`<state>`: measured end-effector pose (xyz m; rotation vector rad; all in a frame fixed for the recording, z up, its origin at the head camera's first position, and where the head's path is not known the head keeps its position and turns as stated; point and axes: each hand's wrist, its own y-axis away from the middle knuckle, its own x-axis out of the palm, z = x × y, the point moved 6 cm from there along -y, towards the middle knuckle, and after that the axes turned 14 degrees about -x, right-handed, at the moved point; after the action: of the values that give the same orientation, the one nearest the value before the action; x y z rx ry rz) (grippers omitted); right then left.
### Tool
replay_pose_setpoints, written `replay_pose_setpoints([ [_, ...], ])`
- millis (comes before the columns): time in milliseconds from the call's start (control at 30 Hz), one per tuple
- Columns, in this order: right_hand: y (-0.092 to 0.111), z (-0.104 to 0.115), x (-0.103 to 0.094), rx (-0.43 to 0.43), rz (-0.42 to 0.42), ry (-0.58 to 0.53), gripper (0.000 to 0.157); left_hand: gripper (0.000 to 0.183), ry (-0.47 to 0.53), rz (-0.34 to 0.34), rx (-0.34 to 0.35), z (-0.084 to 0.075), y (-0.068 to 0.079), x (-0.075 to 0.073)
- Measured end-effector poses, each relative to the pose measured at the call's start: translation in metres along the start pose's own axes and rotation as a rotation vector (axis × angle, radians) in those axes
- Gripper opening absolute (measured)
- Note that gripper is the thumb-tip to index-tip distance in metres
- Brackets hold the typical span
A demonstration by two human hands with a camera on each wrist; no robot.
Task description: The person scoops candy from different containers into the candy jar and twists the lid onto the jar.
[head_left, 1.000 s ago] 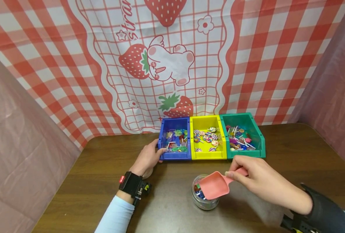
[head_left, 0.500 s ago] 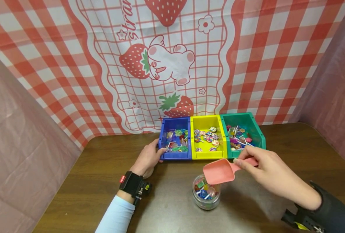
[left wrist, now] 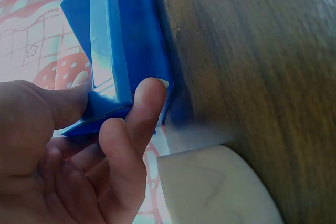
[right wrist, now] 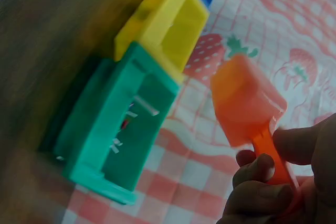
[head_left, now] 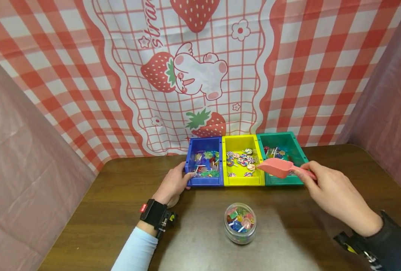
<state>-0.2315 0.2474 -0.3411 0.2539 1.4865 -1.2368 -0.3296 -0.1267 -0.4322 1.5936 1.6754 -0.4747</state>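
Observation:
My right hand (head_left: pixel 339 192) grips the handle of a pink scoop (head_left: pixel 277 167), held above the front of the green bin (head_left: pixel 300 150). The right wrist view shows the thumb and curled fingers round the scoop's handle (right wrist: pixel 275 161). At the front left corner of the blue bin (head_left: pixel 205 181), my left hand (head_left: pixel 170 184) has its thumb over the rim and its fingers against the outside. A yellow bin (head_left: pixel 242 180) with swirl lollipops (head_left: pixel 242 161) stands between them. On the table in front, a round glass jar (head_left: pixel 240 238) holds several colourful candies (head_left: pixel 239 221).
The three bins stand joined in a row at the back of the brown wooden table (head_left: pixel 119 226). Behind them hangs a red-and-white checked cloth (head_left: pixel 305 75) with strawberry prints. Pink drapes (head_left: pixel 24 169) close off both sides.
My right hand has lifted the scoop away from the jar, back and to the right, to above the green bin. The jar's mouth is now uncovered. My left hand has stayed on the blue bin.

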Motion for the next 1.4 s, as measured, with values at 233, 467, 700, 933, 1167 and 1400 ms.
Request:
replay_pose_setpoints([
  [233, 0.008, -0.024, 0.014, 0.103, 0.087, -0.044, 0.031, 0.052, -0.001, -0.002, -0.004, 0.001, 0.000, 0.001],
  [467, 0.012, -0.040, 0.022, 0.200, 0.155, -0.089, 0.037, 0.051, -0.008, -0.013, 0.017, 0.000, -0.001, -0.001],
  [700, 0.016, -0.046, 0.036, 0.220, 0.219, -0.124, 0.046, 0.052, -0.028, -0.012, 0.022, 0.000, -0.001, -0.002],
  [933, 0.022, -0.048, 0.051, 0.257, 0.302, -0.201, 0.053, 0.052, -0.048, -0.019, 0.028, -0.001, -0.001, -0.001],
  [1167, 0.025, -0.048, 0.061, 0.284, 0.344, -0.227, 0.066, 0.054, -0.025, -0.009, 0.026, 0.000, -0.002, 0.000],
  [1400, 0.025, -0.050, 0.068, 0.265, 0.377, -0.193, 0.069, 0.053, -0.016, -0.003, 0.022, 0.000, -0.001, 0.000],
])
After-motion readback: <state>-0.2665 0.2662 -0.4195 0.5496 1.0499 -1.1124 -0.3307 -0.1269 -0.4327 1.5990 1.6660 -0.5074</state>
